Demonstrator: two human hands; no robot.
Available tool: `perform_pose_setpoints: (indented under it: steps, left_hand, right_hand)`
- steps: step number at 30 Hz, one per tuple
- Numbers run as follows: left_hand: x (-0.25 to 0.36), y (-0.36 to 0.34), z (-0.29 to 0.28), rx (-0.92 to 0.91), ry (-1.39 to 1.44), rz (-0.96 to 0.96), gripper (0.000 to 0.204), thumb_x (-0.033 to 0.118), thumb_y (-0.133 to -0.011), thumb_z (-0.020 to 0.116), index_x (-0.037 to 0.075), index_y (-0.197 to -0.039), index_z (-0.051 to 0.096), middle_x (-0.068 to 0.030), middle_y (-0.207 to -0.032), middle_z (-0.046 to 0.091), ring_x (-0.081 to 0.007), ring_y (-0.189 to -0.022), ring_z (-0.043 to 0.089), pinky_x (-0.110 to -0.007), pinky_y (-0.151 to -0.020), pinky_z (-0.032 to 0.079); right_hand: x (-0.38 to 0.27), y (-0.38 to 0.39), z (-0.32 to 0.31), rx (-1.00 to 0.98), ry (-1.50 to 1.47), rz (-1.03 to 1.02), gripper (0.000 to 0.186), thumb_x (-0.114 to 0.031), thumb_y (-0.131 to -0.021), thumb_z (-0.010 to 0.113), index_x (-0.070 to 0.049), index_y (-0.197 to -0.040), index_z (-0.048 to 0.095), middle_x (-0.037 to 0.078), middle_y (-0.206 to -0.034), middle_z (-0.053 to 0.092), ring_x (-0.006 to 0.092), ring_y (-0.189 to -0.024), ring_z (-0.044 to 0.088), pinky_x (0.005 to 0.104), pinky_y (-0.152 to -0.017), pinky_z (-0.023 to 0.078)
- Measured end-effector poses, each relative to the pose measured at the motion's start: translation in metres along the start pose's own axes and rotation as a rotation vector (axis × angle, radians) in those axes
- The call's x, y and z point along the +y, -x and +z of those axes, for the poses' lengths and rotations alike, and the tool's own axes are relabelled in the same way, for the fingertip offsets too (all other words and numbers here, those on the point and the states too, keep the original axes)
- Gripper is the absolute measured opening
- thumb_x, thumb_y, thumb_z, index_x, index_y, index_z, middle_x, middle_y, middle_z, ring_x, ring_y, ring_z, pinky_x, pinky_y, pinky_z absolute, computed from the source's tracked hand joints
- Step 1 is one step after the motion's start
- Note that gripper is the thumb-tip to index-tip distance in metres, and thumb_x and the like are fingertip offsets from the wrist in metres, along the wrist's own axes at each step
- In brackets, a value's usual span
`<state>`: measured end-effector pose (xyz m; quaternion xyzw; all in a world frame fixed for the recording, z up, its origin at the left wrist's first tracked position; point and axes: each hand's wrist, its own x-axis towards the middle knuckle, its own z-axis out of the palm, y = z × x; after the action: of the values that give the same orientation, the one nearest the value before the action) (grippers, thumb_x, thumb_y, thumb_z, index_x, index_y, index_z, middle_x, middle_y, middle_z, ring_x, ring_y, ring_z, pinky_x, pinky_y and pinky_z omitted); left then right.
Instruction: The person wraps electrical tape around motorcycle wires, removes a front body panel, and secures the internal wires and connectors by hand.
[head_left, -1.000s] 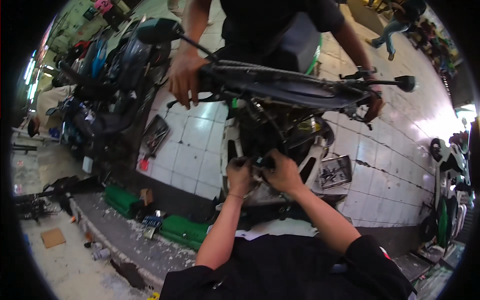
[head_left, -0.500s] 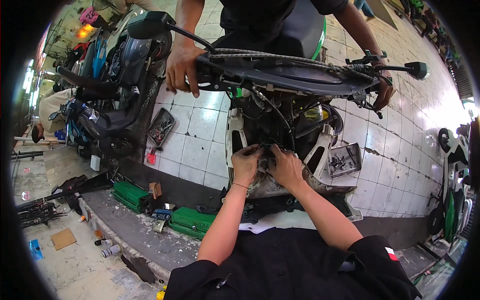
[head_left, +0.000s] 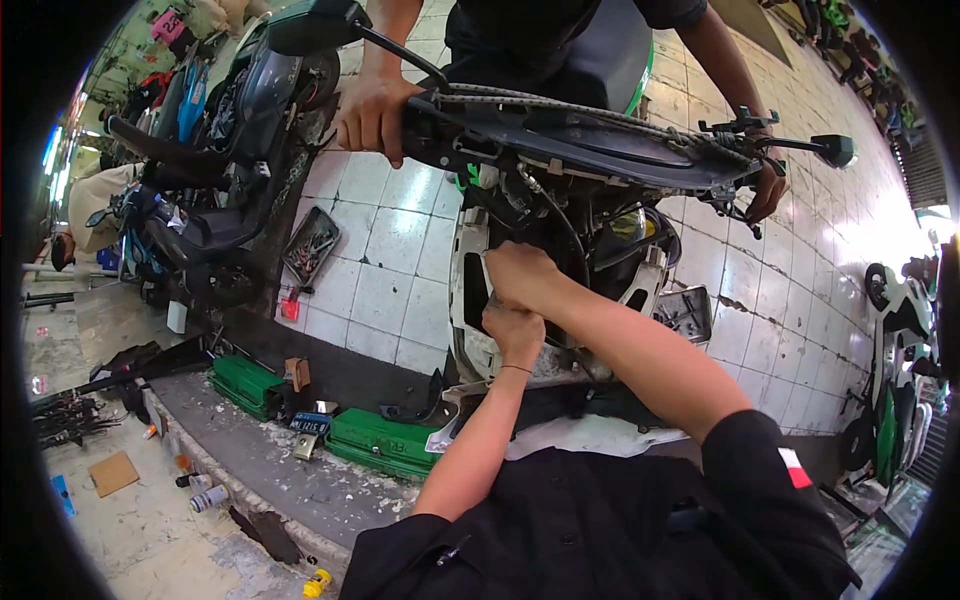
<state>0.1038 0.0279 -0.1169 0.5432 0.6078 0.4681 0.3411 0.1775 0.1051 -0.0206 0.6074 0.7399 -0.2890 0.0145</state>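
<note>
In front of me stands a scooter (head_left: 472, 235) with its front covers off, so the pale frame, cables and black inner parts show. My right hand (head_left: 520, 275) is curled closed at the left part of the opened front, its wrist crossing over my left hand. Just below it, my left hand (head_left: 513, 325) is also closed, close against the right one. What either hand grips is hidden behind the knuckles. Above, a co-worker steadies the handlebar (head_left: 580, 150), one hand (head_left: 378, 115) at its left end and the other (head_left: 768, 190) at the right.
Metal trays of small tools lie on the tiles, one tray (head_left: 331, 235) to the left and another tray (head_left: 707, 335) to the right. Green toolboxes (head_left: 375, 440) line the ledge at lower left, near a licence plate (head_left: 310, 421). Another scooter (head_left: 215, 225) is parked at left.
My right hand has swung leftward and up, over the left, where both worked side by side. My left hand has shifted slightly right. The co-worker's left-side hand has closed around the grip.
</note>
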Motion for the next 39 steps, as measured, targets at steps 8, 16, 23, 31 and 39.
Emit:
perform_pose_setpoints:
  steps: [8, 16, 23, 31, 39]
  left_hand:
    - [0.004, 0.001, -0.004, 0.039, 0.024, -0.095, 0.022, 0.014, -0.075, 0.075, -0.005, -0.085, 0.067, -0.0175, -0.080, 0.071, -0.0268, -0.075, 0.071, -0.037, -0.068, 0.052]
    - [-0.007, -0.016, -0.023, -0.122, -0.020, -0.184, 0.012, 0.006, -0.081, 0.068, -0.004, -0.088, 0.068, -0.0159, -0.078, 0.072, -0.0171, -0.072, 0.067, -0.032, -0.067, 0.051]
    - [-0.018, -0.035, -0.036, -0.307, 0.274, -0.372, 0.018, 0.008, -0.084, 0.074, -0.003, -0.098, 0.069, -0.0096, -0.083, 0.070, -0.0147, -0.070, 0.065, -0.028, -0.063, 0.051]
    - [0.001, -0.041, -0.038, -0.440, 0.087, -0.542, 0.025, 0.013, -0.082, 0.077, -0.002, -0.101, 0.072, -0.0032, -0.080, 0.068, -0.0076, -0.067, 0.057, -0.022, -0.060, 0.045]
    - [0.003, -0.024, -0.015, -0.195, -0.087, -0.218, 0.026, 0.016, -0.077, 0.080, -0.003, -0.091, 0.071, -0.0102, -0.077, 0.070, -0.0156, -0.068, 0.063, -0.028, -0.067, 0.050]
  right_hand:
    - [-0.008, -0.046, 0.015, -0.322, 0.081, 0.282, 0.041, -0.007, -0.066, 0.083, 0.001, -0.105, 0.073, 0.021, -0.116, 0.069, 0.0329, -0.108, 0.068, 0.0427, -0.082, 0.059]
    - [0.007, 0.052, 0.030, 0.432, -0.416, 0.163, 0.052, -0.006, -0.073, 0.067, -0.002, -0.123, 0.053, 0.027, -0.103, 0.066, 0.0453, -0.100, 0.063, 0.0460, -0.083, 0.053]
    - [0.041, 0.110, 0.076, 0.660, -0.247, 0.016, 0.041, -0.012, -0.079, 0.067, -0.008, -0.118, 0.056, 0.015, -0.103, 0.068, 0.0400, -0.084, 0.065, 0.0474, -0.073, 0.055]
    - [0.040, 0.096, 0.082, 0.387, -0.342, 0.317, 0.039, -0.022, -0.084, 0.064, -0.004, -0.119, 0.057, 0.019, -0.092, 0.070, 0.0442, -0.084, 0.066, 0.0523, -0.072, 0.054]
    - [0.042, 0.084, 0.053, 0.373, -0.468, 0.272, 0.024, -0.014, -0.083, 0.061, -0.002, -0.103, 0.065, 0.019, -0.102, 0.068, 0.0412, -0.092, 0.065, 0.0468, -0.077, 0.054]
